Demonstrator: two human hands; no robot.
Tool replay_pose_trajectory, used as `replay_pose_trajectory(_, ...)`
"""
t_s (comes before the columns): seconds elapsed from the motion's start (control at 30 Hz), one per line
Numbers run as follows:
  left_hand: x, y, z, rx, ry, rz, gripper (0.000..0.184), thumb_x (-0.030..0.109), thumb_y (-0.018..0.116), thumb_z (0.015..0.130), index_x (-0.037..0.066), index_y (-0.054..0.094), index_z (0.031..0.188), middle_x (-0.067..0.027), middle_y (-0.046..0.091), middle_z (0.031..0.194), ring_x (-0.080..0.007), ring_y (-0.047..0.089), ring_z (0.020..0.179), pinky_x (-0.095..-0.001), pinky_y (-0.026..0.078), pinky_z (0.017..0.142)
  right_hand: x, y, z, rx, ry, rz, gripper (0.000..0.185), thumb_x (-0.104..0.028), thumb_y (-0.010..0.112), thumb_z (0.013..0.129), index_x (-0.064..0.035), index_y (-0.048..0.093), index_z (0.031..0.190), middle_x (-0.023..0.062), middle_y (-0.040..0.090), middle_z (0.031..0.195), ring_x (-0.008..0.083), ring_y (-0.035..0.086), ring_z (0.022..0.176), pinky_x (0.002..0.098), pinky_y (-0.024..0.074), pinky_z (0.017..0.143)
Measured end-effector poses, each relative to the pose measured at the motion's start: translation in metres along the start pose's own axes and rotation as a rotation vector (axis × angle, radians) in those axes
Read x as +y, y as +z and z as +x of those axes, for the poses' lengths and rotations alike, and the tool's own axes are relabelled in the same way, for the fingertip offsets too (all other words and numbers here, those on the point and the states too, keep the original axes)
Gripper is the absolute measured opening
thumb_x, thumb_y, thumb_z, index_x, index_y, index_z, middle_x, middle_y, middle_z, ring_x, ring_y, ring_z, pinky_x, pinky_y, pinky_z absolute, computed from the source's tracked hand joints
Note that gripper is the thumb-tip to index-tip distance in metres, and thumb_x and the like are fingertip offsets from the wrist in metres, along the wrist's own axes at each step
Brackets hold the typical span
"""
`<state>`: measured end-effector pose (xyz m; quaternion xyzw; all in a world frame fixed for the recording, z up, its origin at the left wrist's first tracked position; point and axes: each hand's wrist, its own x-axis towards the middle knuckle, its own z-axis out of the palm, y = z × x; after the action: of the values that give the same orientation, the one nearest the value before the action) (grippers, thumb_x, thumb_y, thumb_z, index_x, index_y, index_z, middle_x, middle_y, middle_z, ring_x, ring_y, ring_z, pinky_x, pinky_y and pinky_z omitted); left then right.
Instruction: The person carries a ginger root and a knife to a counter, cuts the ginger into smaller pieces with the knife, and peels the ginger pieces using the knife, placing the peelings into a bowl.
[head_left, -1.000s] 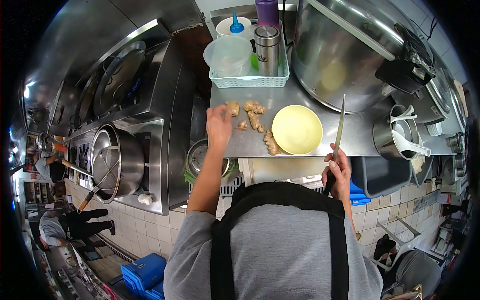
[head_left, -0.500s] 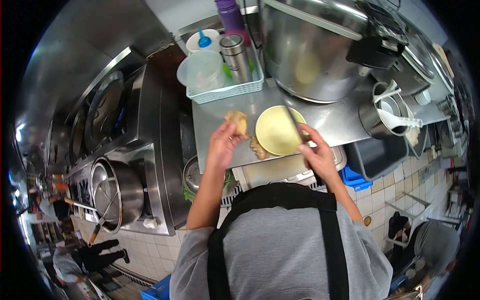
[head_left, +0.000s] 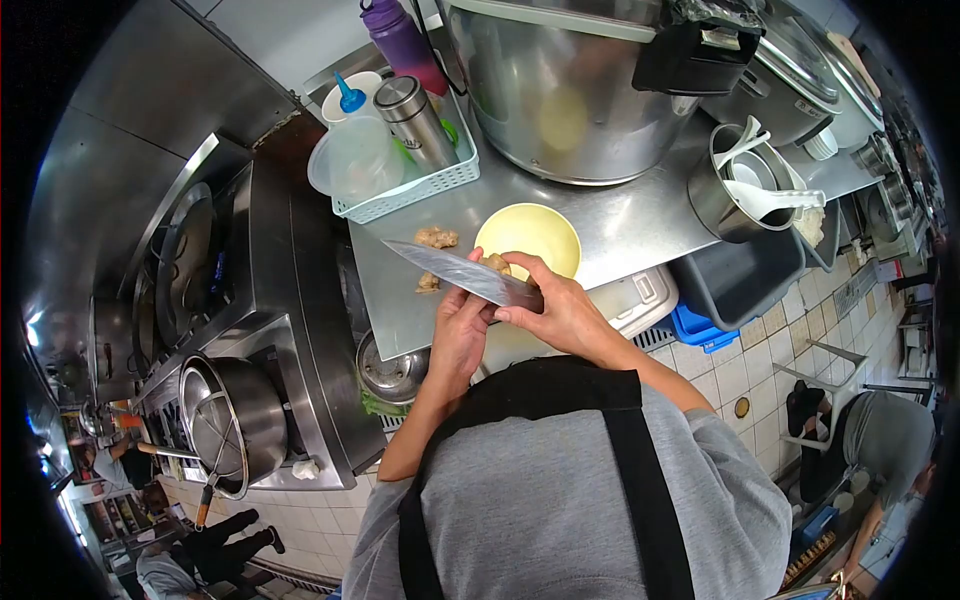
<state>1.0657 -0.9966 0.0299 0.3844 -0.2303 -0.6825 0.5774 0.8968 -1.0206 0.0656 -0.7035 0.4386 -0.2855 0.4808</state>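
My right hand (head_left: 550, 305) grips a knife (head_left: 455, 272) near its handle, the blade pointing up and left. Behind the blade, my left hand (head_left: 463, 325) holds a piece of ginger (head_left: 495, 264), partly hidden by the blade and fingers. Both hands meet just in front of a yellow bowl (head_left: 535, 235). More ginger (head_left: 436, 238) lies on the steel counter (head_left: 375, 300) left of the bowl, partly covered by the knife.
A light blue basket (head_left: 425, 190) with bottles and containers stands behind. A large steel cooker (head_left: 560, 100) and a pot of ladles (head_left: 725, 195) are at the back right. A pot (head_left: 250, 425) sits on the stove at left. Other people are at both sides.
The ginger in my left hand has come down and right toward my body. My right hand has moved in to meet it, and the knife has swung to point left. The view has shifted.
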Motion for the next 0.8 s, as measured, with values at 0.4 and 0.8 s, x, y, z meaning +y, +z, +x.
replay_pose_trajectory(0.4, -0.004, 0.005, -0.004, -0.117, -0.069, -0.024, 0.049, 0.015, 0.049, 0.096, 0.005, 0.033, 0.141, -0.0089, 0.056, 0.12, -0.0185, 0.059, 0.102, -0.0303, 0.051, 0.086, 0.02, -0.01, 0.025, 0.075, 0.225, 0.303, 0.043, -0.033, 0.064, 0.086, -0.0071, 0.044, 0.114, 0.0106, 0.063, 0.077, 0.0155, 0.053, 0.047, 0.0293, 0.0408, 0.042)
replay_pose_trajectory(0.8, 0.0, -0.002, 0.013, 0.033, -0.096, -0.138, 0.044, 0.008, 0.049, 0.095, 0.005, 0.039, 0.138, -0.0056, 0.058, 0.118, -0.0142, 0.06, 0.1, -0.029, 0.051, 0.084, 0.006, 0.001, 0.01, -0.032, -0.002, -0.026, 0.073, -0.026, 0.075, 0.077, -0.0138, 0.035, 0.137, 0.024, 0.061, 0.106, 0.0347, 0.062, 0.098, 0.0395, 0.0489, 0.082)
